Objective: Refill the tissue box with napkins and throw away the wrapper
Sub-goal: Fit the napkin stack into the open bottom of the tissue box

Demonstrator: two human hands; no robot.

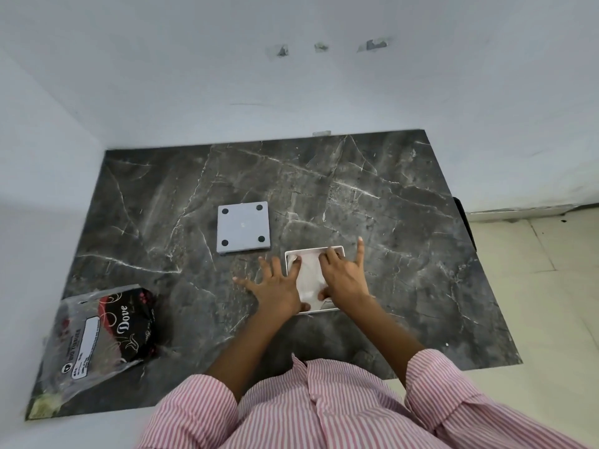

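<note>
Under both hands, near table's front edge: open white square tissue box [313, 251] on dark veined marble tabletop [389, 205], stack of white napkins [309, 275] inside. Left hand [275, 286] and right hand [343, 275] flat, fingers spread, gripping nothing, pressing napkins down, likely to seat stack. Beyond left hand: grey square lid [243, 227], underside up, set aside clear of work. Far left of left hand: empty clear-and-black plastic wrapper [103, 332], awaiting disposal.

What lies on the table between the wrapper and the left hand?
Nothing: in the head view the dark marble table is bare between the wrapper and the left hand.
</note>
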